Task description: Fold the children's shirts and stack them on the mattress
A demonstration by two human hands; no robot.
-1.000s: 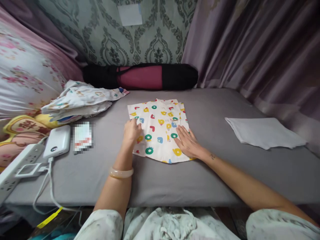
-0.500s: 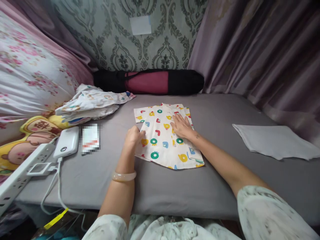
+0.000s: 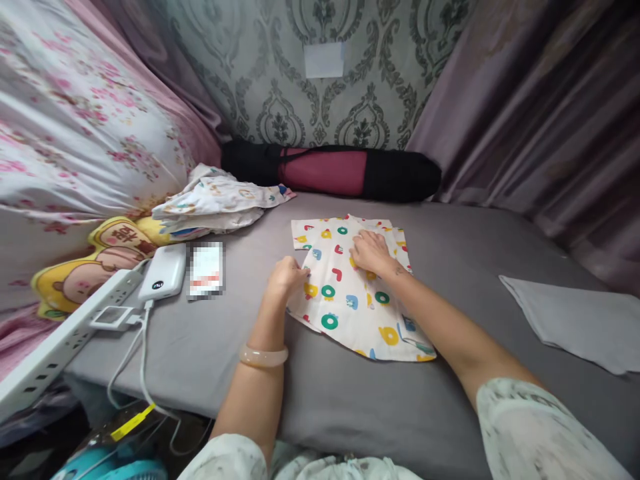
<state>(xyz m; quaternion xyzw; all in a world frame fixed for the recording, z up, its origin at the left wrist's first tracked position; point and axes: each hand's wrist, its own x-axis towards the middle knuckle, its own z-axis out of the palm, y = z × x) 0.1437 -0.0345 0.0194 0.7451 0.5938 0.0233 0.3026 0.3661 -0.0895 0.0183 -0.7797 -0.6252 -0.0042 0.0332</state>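
Two hands at a small printed shirt (image 3: 345, 300) on the grey desk (image 3: 240, 273)

Left hand (image 3: 287, 277) pinches its side edge, seemingly to steady it; right hand (image 3: 371, 252) rests on the upper front, fingers curled, perhaps to smooth the cloth

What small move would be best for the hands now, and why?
Perhaps the right hand should slide down and smooth the shirt at its lower right corner: the cloth looks rumpled there, and the left hand is at the opposite edge.
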